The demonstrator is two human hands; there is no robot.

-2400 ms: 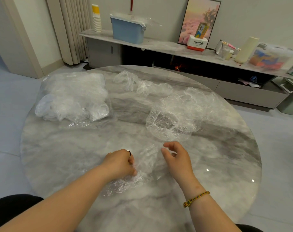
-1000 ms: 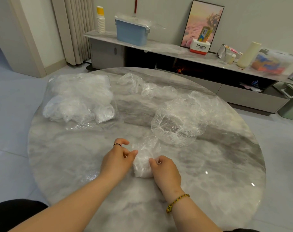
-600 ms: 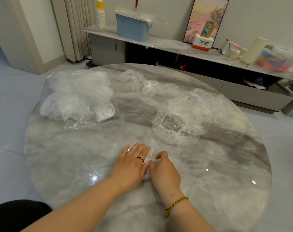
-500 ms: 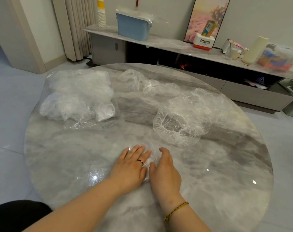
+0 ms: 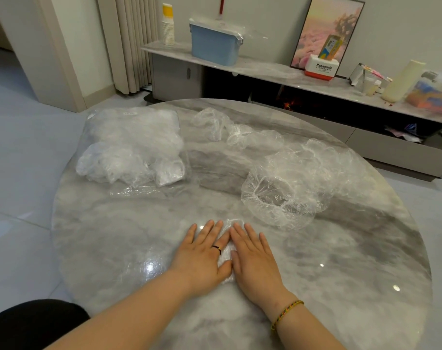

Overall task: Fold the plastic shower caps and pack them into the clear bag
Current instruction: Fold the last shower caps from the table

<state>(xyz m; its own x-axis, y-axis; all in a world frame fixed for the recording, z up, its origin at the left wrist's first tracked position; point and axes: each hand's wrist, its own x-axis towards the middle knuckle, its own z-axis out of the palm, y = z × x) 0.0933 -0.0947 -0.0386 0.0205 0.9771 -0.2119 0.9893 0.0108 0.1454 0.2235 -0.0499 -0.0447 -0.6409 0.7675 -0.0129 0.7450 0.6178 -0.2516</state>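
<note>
- We note left hand [image 5: 202, 253] and right hand [image 5: 252, 256] flat, fingers straight, pressing folded shower cap [image 5: 225, 256]; only a sliver shows between them.
- The clear bag [image 5: 131, 145] lies well beyond-left of that cap; contents indistinct.

the left hand [image 5: 202, 256] wears a thin dark ring [image 5: 216, 248] on one finger, with a small yellowish spot on the band. the right hand [image 5: 255, 258] has a braided cord bracelet [image 5: 286, 314] at the wrist, mostly yellow with flecks of red and green, low in the frame right of centre. the left forearm [image 5: 129, 306] and right forearm [image 5: 310, 334] are bare. black clothing [image 5: 33, 324] fills the lower left corner.
</note>
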